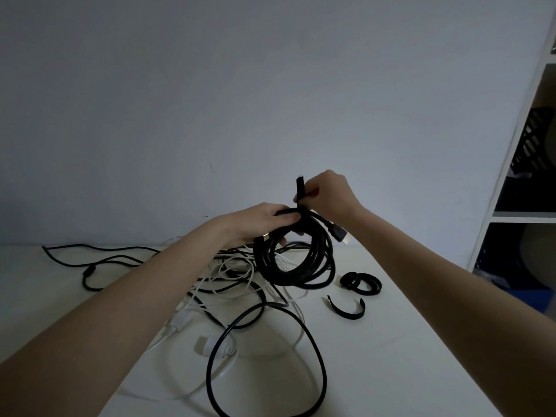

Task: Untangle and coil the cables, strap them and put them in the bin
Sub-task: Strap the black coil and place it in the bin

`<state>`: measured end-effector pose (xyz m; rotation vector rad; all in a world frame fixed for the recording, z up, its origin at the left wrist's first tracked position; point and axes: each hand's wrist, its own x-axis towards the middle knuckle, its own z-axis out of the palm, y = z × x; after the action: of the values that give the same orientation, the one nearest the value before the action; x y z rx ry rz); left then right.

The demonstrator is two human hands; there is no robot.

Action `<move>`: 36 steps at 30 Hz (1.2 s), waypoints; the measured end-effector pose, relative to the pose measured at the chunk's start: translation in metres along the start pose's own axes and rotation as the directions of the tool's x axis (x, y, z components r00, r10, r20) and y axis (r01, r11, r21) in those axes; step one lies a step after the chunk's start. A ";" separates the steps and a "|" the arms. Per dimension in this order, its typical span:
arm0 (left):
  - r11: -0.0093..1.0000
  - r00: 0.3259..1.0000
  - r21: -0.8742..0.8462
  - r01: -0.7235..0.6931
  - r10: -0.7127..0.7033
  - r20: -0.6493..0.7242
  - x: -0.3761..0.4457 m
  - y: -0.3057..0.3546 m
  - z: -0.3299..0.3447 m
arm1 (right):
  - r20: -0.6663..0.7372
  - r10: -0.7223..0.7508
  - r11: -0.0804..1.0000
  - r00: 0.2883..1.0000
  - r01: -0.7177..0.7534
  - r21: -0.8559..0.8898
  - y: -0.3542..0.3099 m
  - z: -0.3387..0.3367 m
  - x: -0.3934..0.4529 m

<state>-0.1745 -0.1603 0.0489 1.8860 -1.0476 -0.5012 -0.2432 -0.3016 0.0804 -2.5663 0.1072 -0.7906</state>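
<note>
Black coil [296, 260] hangs at frame centre above the worktop [391, 341], gripped at its top by the left hand [264, 219]. Right hand [328, 191] pinches the strap [300, 189], standing upright directly above that grip.

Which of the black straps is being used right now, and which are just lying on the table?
The upright strap, pinched by the right hand atop the black coil the left hand holds. The curled strap and open strap lie untouched.
</note>
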 end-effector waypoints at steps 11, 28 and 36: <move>0.961 0.993 -0.272 0.041 -0.069 -0.094 0.000 0.004 -0.001 | -0.138 0.107 0.832 0.985 -0.013 0.554 0.004 -0.008 -0.004; 0.995 0.996 -0.093 -0.035 0.027 -0.088 -0.002 0.013 0.003 | 0.054 0.267 0.648 0.962 -0.221 0.729 0.008 -0.013 -0.008; 0.995 0.994 -0.079 -0.057 0.049 -0.095 -0.002 0.015 0.006 | 0.018 0.273 0.743 0.962 -0.223 0.631 0.010 -0.012 -0.002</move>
<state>-0.1868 -0.1653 0.0582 1.7878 -0.9988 -0.4159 -0.2508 -0.3147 0.0836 -1.8338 0.1723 -0.6735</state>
